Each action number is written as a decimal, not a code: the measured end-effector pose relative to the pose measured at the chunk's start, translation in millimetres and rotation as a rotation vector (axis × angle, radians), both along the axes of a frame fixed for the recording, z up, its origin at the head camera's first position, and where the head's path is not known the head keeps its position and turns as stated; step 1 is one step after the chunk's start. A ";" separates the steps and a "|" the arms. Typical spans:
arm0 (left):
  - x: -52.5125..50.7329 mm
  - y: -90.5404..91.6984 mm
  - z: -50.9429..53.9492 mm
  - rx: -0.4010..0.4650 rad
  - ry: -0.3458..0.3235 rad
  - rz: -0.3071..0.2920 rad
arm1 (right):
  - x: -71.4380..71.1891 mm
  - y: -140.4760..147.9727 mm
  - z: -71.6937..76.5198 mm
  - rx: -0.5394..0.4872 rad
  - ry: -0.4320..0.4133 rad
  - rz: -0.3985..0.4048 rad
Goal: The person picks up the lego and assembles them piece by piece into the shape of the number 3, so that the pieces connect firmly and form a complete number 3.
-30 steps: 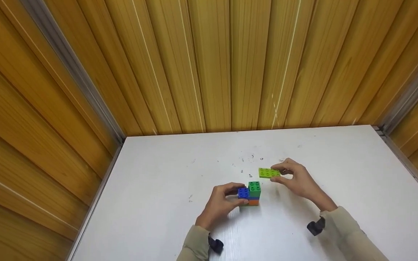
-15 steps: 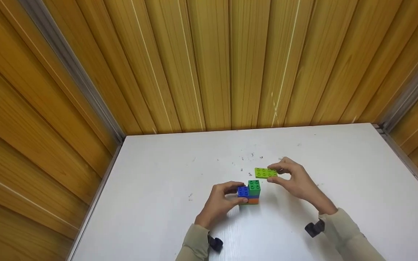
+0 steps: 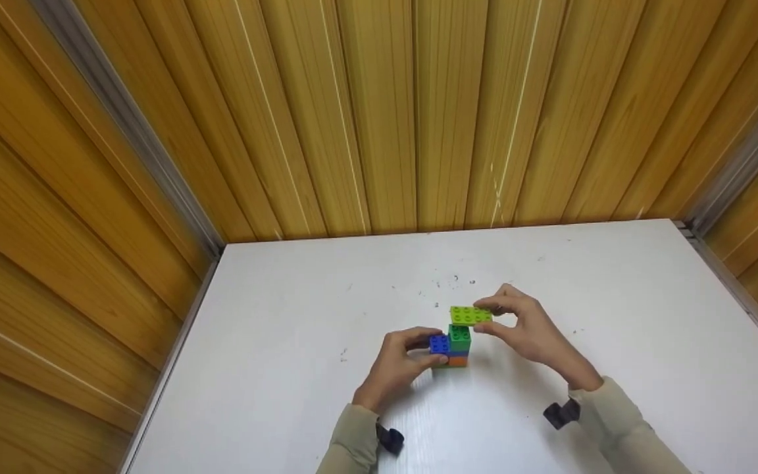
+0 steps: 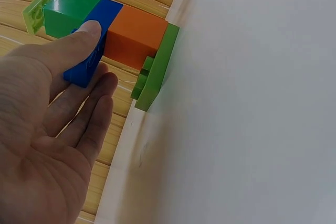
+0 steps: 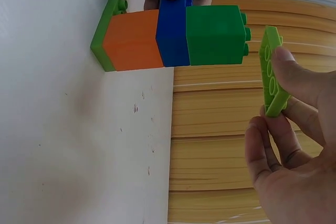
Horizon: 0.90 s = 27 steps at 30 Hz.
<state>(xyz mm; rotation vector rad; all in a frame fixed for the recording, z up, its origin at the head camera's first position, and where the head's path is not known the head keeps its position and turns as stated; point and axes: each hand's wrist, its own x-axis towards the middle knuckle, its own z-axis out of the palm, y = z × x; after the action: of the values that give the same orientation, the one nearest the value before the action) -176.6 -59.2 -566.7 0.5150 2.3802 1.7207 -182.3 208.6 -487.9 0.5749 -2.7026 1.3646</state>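
Observation:
A small stack of toy building bricks stands on the white table: a green base plate (image 4: pixel 160 72), an orange brick (image 5: pixel 134 40), a flat blue plate (image 5: pixel 173 32) and a green brick (image 5: pixel 215 35) on top. My left hand (image 3: pixel 395 365) pinches the blue plate between thumb and fingers where it juts out left of the stack. In my right hand (image 3: pixel 530 329) a lime green plate (image 3: pixel 470 315) is pinched at its right end. It hovers studs-up just above the green brick, with a gap between them in the right wrist view.
The white table (image 3: pixel 274 368) carries several dark specks (image 3: pixel 454 280) behind the stack. Wood-patterned panels (image 3: pixel 379 118) wall the table's back and sides, with metal posts at the corners. A black wrist strap (image 3: pixel 390 439) sits on the left sleeve, another on the right.
My right hand has carried the lime green plate leftward, from right of the stack to above the green brick. The left hand has kept its hold with hardly any movement.

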 end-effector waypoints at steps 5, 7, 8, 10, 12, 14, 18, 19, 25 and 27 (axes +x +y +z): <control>0.1 0.1 0.1 -0.007 -0.003 0.008 | 1.9 -3.1 -0.9 -0.001 0.004 0.022; -0.4 0.1 -0.8 -0.006 0.007 0.004 | 2.2 -4.2 -1.5 -0.010 0.014 0.034; -0.5 0.0 -1.3 -0.004 0.012 0.001 | 2.1 -5.0 -1.9 -0.015 0.018 0.038; -0.7 0.0 -2.0 0.004 0.022 -0.005 | 1.8 -6.5 -2.9 -0.024 0.030 0.048; -0.9 0.0 -3.0 0.012 0.029 -0.010 | 1.9 -7.8 -3.2 -0.030 0.040 0.055; -0.5 -0.3 -3.5 0.012 0.028 -0.008 | 2.2 -9.2 -3.2 -0.030 0.038 0.057; 0.4 -1.2 -3.6 0.007 0.026 -0.001 | 3.0 -12.0 -2.1 -0.029 0.024 0.061; 0.8 -1.5 -3.3 0.003 0.024 0.001 | 3.1 -12.7 -1.7 -0.030 0.020 0.062; 1.7 -1.7 -2.2 -0.008 0.004 0.011 | 3.9 -15.5 -0.7 -0.027 0.001 0.072; 1.8 -1.6 -2.1 -0.009 0.003 0.011 | 4.0 -16.2 -0.6 -0.029 -0.005 0.075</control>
<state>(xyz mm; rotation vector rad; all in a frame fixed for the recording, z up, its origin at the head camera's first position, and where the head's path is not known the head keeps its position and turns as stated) -174.8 -60.7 -568.8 0.5036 2.3964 1.7138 -178.3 192.4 -488.5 0.6771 -2.6865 1.4214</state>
